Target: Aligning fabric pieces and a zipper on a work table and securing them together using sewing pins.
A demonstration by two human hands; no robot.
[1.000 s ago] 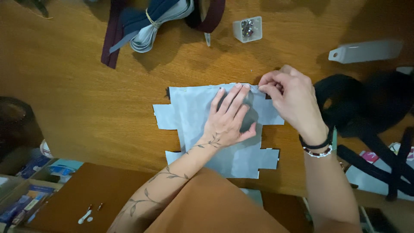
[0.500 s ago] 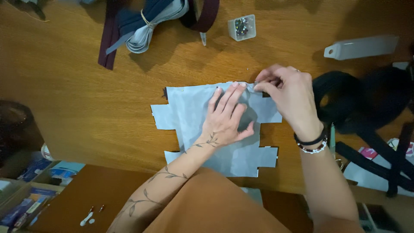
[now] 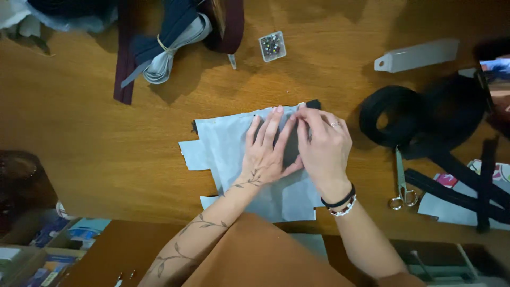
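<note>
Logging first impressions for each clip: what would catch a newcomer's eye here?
Mid-table, both hands press on a pale grey notched fabric piece: the left hand lies flat, the right hand pinches at its top edge. To the right lie coiled black webbing and scissors; a small clear pin box sits above.
</note>
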